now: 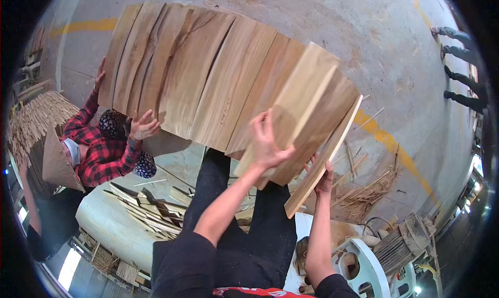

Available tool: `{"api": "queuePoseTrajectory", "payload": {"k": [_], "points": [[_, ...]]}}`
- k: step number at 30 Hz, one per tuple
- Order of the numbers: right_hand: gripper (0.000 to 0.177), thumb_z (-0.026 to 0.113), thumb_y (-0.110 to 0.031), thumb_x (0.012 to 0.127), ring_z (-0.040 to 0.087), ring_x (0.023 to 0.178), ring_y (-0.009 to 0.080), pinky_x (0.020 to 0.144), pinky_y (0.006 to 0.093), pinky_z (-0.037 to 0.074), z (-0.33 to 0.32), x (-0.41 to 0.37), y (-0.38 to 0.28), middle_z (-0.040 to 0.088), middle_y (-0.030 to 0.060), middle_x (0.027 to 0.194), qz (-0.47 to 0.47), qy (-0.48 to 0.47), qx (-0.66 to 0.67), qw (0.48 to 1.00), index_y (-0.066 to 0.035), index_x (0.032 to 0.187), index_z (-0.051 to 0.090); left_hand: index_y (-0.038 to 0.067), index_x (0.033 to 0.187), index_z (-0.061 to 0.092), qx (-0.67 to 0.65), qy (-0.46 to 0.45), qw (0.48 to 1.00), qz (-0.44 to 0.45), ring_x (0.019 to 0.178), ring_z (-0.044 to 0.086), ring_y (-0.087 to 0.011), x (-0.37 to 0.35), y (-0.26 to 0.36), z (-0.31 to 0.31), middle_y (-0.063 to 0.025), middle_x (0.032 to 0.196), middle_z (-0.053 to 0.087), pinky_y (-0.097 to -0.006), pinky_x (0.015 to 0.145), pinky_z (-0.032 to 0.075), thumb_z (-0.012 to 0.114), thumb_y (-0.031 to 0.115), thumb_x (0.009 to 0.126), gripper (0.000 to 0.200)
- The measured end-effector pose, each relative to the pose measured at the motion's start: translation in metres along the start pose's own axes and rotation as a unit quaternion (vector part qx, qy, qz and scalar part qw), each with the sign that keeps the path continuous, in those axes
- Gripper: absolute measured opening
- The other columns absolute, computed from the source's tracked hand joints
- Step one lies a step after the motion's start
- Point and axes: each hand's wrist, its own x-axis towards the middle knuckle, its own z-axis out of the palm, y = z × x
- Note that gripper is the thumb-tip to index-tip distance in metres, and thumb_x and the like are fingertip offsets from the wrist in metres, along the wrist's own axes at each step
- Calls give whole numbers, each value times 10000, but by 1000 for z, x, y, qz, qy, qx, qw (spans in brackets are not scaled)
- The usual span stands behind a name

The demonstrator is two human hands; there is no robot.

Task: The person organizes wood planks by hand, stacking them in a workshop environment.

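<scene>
Wooden boards (236, 82) lie side by side in a wide row in front of me. My left hand (267, 144) is on a lighter board (306, 79) that lies slanted on top of the row's right part, its thumb and fingers against the board's edges. My right hand (323, 179) holds a narrow board (332, 147) tilted up on its edge at the row's right end; part of its fingers is hidden behind that board. Dark cracks run through several boards on the left.
A co-worker in a red checked shirt (101, 152) has both hands at the row's left end. Wood strips (150, 209) lie below left, and scraps (369, 186) on the floor at right. A motor (405, 243) stands lower right. People's legs (462, 69) show far right.
</scene>
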Motion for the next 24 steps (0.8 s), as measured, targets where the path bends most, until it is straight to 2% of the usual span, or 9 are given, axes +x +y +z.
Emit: {"api": "queuePoseTrajectory", "payload": {"k": [4,6,11,15,16,19,20,24], "points": [[985,753,-587,807,460,1397,277,1052,511,481,0,3,1,459,127,1503,-2,5,-17,1000,-160,1572,304,10,1529,392,69,34,997,19,1331,406,-406,31,-74,-89,-237,1383,426,-531,1108,376,863,375,571,1129],[960,751,-579,813,471,1381,268,1043,499,491,13,2,-3,469,120,1491,-3,7,-30,1000,-155,1558,320,28,1505,423,77,45,996,0,1337,404,-405,47,-115,-129,-228,1408,413,-527,1117,365,862,330,586,1062],[884,747,-551,834,487,1355,263,970,492,507,37,2,-10,499,116,1450,-4,53,-68,996,-178,1527,345,98,1464,470,168,64,984,3,1341,385,-419,63,-196,-192,-220,1417,414,-562,1123,331,853,289,605,960],[857,739,-552,842,488,1347,269,964,493,498,45,3,-10,509,103,1421,-5,71,-90,993,-186,1513,351,101,1465,471,194,49,979,-32,1337,381,-427,32,-209,-208,-217,1436,403,-564,1121,321,864,276,611,957],[772,748,-526,849,546,1238,227,916,471,521,49,4,-10,547,53,1321,-10,73,-84,994,-193,1455,405,110,1474,470,189,53,980,-45,1336,380,-429,22,-209,-209,-217,1434,402,-560,1117,320,867,267,611,962],[789,758,-615,814,553,1133,207,862,477,548,53,8,-8,537,45,1211,2,126,-127,984,-212,1415,444,125,1484,469,157,76,982,-76,1335,380,-429,7,-209,-208,-216,1432,402,-552,1117,317,868,270,612,970],[759,760,-629,808,552,1071,194,867,473,545,52,9,-6,534,29,1145,-3,148,-130,980,-178,1355,489,129,1484,474,161,83,980,-82,1339,380,-428,7,-211,-206,-215,1429,402,-552,1114,323,870,274,615,966],[748,762,-630,810,565,1059,193,883,465,539,44,12,-8,547,29,1123,14,128,-132,983,-74,1255,530,127,1440,519,153,87,984,-41,1355,381,-416,33,-212,-209,-209,1434,406,-554,1121,321,873,277,619,906]]}}
